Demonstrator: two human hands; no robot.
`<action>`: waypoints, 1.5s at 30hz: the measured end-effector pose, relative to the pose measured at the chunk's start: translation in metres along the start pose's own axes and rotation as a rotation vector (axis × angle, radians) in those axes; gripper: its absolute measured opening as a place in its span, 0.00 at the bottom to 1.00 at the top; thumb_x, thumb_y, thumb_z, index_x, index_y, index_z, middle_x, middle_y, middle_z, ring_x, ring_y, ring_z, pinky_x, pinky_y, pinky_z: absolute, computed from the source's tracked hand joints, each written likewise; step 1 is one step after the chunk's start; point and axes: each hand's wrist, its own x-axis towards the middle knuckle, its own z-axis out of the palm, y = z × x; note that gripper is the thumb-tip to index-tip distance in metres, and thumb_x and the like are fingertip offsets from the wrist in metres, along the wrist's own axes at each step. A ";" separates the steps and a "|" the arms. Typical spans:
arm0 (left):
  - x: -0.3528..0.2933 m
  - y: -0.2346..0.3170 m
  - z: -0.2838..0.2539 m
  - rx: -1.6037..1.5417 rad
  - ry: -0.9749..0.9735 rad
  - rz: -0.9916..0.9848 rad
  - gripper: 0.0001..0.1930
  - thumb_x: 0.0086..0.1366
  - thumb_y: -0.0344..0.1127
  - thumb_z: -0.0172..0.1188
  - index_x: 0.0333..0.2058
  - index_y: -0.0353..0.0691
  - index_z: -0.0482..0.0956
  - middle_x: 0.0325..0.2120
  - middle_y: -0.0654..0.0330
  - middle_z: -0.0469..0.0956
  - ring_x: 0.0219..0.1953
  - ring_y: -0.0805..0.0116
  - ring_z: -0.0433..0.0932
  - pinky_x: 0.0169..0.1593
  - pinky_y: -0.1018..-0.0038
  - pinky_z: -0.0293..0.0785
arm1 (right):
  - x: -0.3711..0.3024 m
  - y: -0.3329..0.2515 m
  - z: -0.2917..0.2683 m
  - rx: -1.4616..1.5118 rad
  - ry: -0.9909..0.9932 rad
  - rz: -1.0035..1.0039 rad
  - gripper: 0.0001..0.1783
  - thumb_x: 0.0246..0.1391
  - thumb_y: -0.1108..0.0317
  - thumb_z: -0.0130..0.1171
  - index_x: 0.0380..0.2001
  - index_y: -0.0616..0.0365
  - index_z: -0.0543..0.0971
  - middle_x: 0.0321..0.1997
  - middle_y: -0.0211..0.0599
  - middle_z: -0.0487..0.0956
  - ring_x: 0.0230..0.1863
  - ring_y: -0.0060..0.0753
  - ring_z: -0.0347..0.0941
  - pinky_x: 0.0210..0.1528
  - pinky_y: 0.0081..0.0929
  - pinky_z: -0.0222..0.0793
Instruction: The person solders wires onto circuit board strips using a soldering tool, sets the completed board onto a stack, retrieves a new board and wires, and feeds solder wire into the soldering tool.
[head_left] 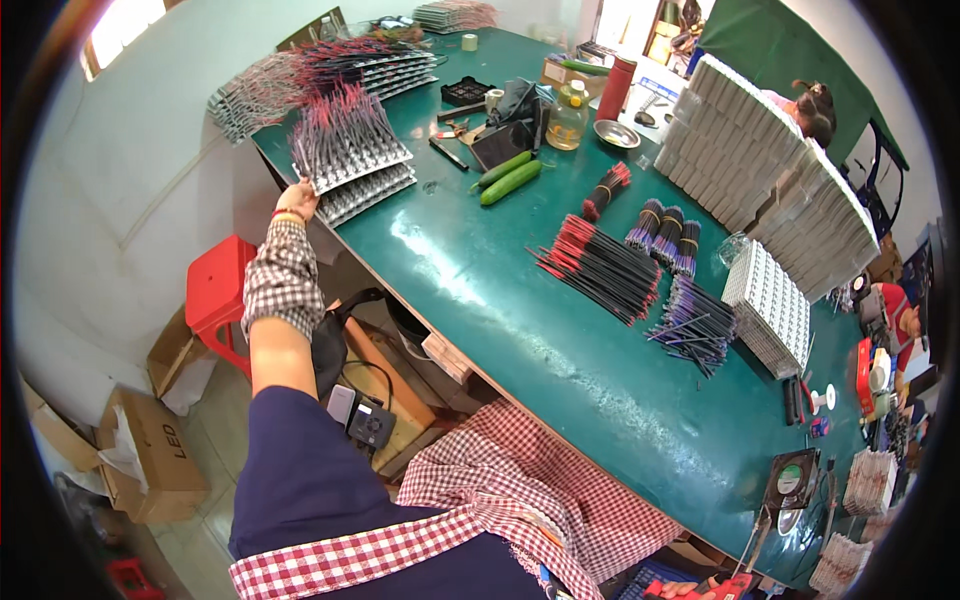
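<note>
My left hand reaches out to the table's left edge. Its fingers close on the corner of a white panel with rows of round pieces and red-tipped wires standing up from it. Another such panel lies beneath. At the bottom right edge of the view, my right hand is wrapped around a red-handled tool, partly cut off, that looks like a soldering gun. Far to the left, more wired panels lie in stacks.
On the green table lie black wires with red ends, purple-ended wires, cucumbers, an oil bottle and a red flask. White panel stacks stand right. A red stool stands left. Another person sits far right.
</note>
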 end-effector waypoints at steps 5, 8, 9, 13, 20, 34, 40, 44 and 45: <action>-0.049 -0.008 0.028 0.104 0.110 0.139 0.09 0.66 0.35 0.49 0.39 0.37 0.72 0.32 0.56 0.78 0.35 0.59 0.76 0.39 0.64 0.74 | 0.006 -0.016 -0.015 -0.040 0.038 -0.039 0.25 0.57 0.40 0.53 0.28 0.52 0.72 0.16 0.29 0.66 0.15 0.26 0.62 0.17 0.28 0.58; -0.132 -0.029 0.116 1.013 0.583 0.924 0.17 0.53 0.27 0.56 0.43 0.26 0.72 0.32 0.52 0.75 0.40 0.56 0.75 0.48 0.61 0.72 | 0.007 -0.019 -0.015 -0.009 0.091 -0.156 0.24 0.58 0.40 0.52 0.31 0.52 0.74 0.17 0.30 0.69 0.14 0.28 0.63 0.14 0.29 0.58; -0.162 -0.051 0.155 1.142 0.709 1.561 0.17 0.56 0.27 0.54 0.46 0.28 0.73 0.40 0.50 0.74 0.47 0.58 0.72 0.54 0.63 0.67 | 0.010 -0.019 -0.013 0.022 0.078 -0.158 0.23 0.59 0.40 0.51 0.33 0.50 0.73 0.18 0.31 0.70 0.13 0.29 0.63 0.13 0.31 0.58; -0.283 -0.171 0.324 0.802 -0.424 0.914 0.11 0.65 0.29 0.49 0.43 0.34 0.77 0.41 0.57 0.75 0.47 0.65 0.74 0.54 0.71 0.68 | 0.016 -0.017 -0.008 0.199 0.107 -0.269 0.20 0.66 0.55 0.49 0.51 0.59 0.68 0.18 0.27 0.65 0.13 0.17 0.56 0.15 0.15 0.55; -0.424 -0.449 0.568 0.961 -1.071 0.643 0.29 0.58 0.47 0.65 0.48 0.28 0.72 0.50 0.40 0.73 0.55 0.47 0.71 0.60 0.61 0.66 | 0.019 -0.058 -0.044 0.219 0.227 -0.282 0.21 0.62 0.47 0.50 0.44 0.54 0.70 0.17 0.27 0.65 0.13 0.22 0.57 0.14 0.23 0.54; -0.412 -0.473 0.625 0.763 -0.883 0.098 0.30 0.51 0.25 0.59 0.54 0.29 0.62 0.48 0.36 0.73 0.53 0.49 0.74 0.55 0.64 0.70 | 0.039 -0.075 -0.068 0.108 0.475 -0.335 0.22 0.58 0.43 0.54 0.29 0.52 0.73 0.16 0.30 0.67 0.13 0.26 0.63 0.12 0.24 0.58; -0.502 -0.381 0.494 0.083 -1.090 -0.341 0.36 0.57 0.18 0.47 0.65 0.33 0.51 0.58 0.50 0.65 0.62 0.63 0.63 0.65 0.70 0.58 | 0.049 -0.042 -0.039 0.175 0.196 -0.236 0.24 0.58 0.40 0.52 0.35 0.52 0.73 0.17 0.31 0.69 0.14 0.29 0.64 0.14 0.29 0.58; -0.546 -0.314 0.367 0.141 -1.040 -0.638 0.32 0.60 0.21 0.46 0.64 0.31 0.53 0.61 0.54 0.61 0.65 0.66 0.58 0.68 0.69 0.50 | 0.045 -0.015 -0.003 0.149 0.047 -0.088 0.28 0.55 0.36 0.54 0.31 0.53 0.72 0.19 0.33 0.70 0.18 0.32 0.66 0.16 0.29 0.59; -0.560 -0.305 0.345 0.205 -0.984 -0.631 0.33 0.60 0.21 0.46 0.65 0.30 0.52 0.63 0.53 0.58 0.66 0.65 0.55 0.69 0.69 0.47 | 0.043 -0.008 0.007 0.122 0.009 -0.082 0.28 0.53 0.35 0.55 0.36 0.50 0.73 0.23 0.34 0.72 0.21 0.33 0.68 0.22 0.31 0.64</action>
